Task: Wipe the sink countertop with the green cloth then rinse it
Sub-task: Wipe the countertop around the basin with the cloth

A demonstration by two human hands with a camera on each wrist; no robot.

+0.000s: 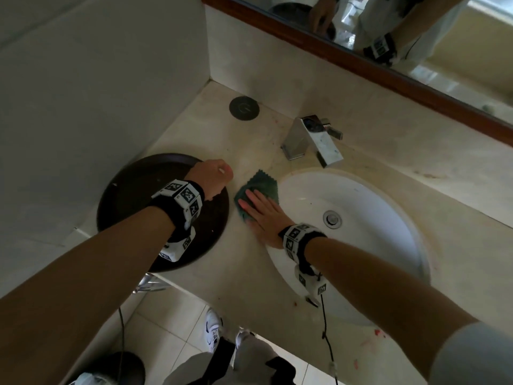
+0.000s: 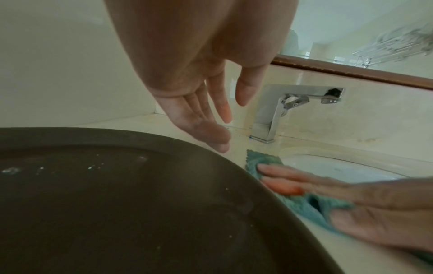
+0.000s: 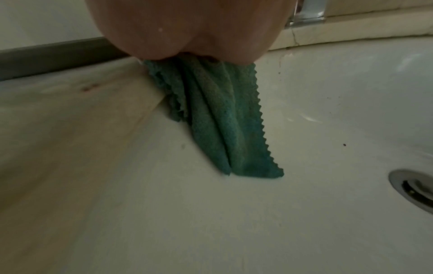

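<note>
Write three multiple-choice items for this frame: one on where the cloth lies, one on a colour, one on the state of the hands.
1. Where is the green cloth?
A. On the countertop between the round tray and the sink basin, part of it hanging over the basin rim
B. Draped over the faucet
C. On the floor

2. What colour is the round tray?
A. White
B. Dark brown
C. Red

3. What is the left hand doing?
A. Gripping the faucet
B. Pressing the cloth
C. Holding nothing, above the tray's edge

Answers:
1 A: the head view shows it beside the basin; the right wrist view shows its end hanging inside.
2 B: head and left wrist views show a dark brown tray.
3 C: its fingers hang loose in the left wrist view, while the right hand lies flat on the cloth.
</note>
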